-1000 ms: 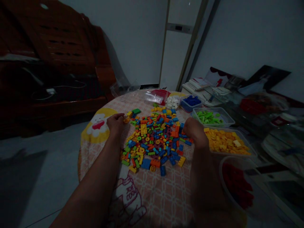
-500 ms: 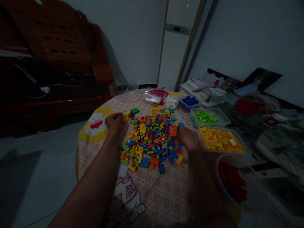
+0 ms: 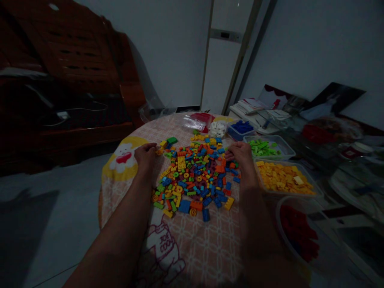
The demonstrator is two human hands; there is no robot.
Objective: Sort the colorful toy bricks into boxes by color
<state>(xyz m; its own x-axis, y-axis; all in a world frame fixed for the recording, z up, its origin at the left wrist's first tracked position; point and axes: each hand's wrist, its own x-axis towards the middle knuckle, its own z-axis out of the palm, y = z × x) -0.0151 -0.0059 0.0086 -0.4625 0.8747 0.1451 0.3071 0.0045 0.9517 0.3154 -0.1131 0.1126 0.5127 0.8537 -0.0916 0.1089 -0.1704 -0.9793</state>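
A mixed pile of toy building bricks (image 3: 192, 176), in orange, blue, yellow and green, is spread over the patterned tablecloth (image 3: 216, 244). My left hand (image 3: 145, 157) rests at the pile's left edge with its fingers curled together, beside a few yellow and orange bricks (image 3: 160, 150). Whatever is between those fingers is too dark to make out. At the right edge of the pile is my right hand (image 3: 241, 153), thumb and fingers drawn together beside blue and orange bricks; a small green spot shows near the fingertips, but I cannot tell whether it is held.
Along the right stand tubs of blue bricks (image 3: 242, 127), light green bricks (image 3: 262, 148), yellow bricks (image 3: 285, 178) and red bricks (image 3: 298, 234). White bricks (image 3: 218, 129) and a clear plastic tray (image 3: 192, 122) lie at the back. A wooden bench (image 3: 132, 100) stands left.
My right hand has moved up and away along the pile's right edge, and its fingers now show. My left hand stays in place. The view has shifted slightly.
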